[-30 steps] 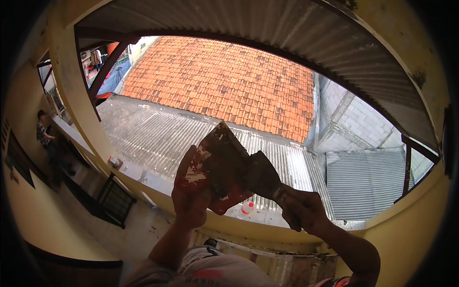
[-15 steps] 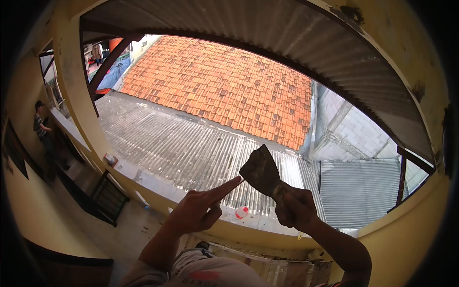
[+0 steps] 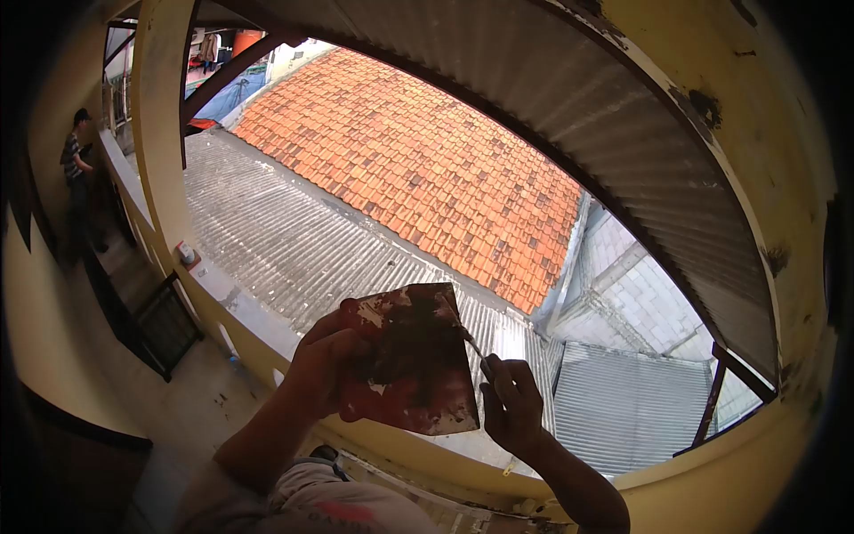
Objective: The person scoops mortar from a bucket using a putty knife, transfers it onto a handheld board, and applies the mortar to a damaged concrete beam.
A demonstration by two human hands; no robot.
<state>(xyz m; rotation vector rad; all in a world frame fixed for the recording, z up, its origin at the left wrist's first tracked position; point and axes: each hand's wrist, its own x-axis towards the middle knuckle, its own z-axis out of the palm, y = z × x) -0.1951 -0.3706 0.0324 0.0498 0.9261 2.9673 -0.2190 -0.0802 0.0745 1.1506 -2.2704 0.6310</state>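
Note:
My left hand (image 3: 325, 360) grips a flat reddish plate (image 3: 414, 356) by its left side. Dark smears and pale patches mark the plate's face, and its right edge is straight. My right hand (image 3: 514, 400) is closed around the handle of a scraper (image 3: 477, 345), which is seen nearly edge-on at the plate's right edge. Part of its blade is hidden, so contact with the plate is hard to make out.
Below me runs a yellow parapet with a pale ledge (image 3: 233, 298); a small container (image 3: 186, 253) stands on it. Beyond are corrugated and tiled roofs (image 3: 418, 178). A person (image 3: 76, 165) stands at the far left near a dark railing (image 3: 165, 325).
In the frame before, my left forefinger pointed at the scraper blade and no plate showed. Now my left hand holds the plate up, the scraper has turned edge-on, and the view has tilted.

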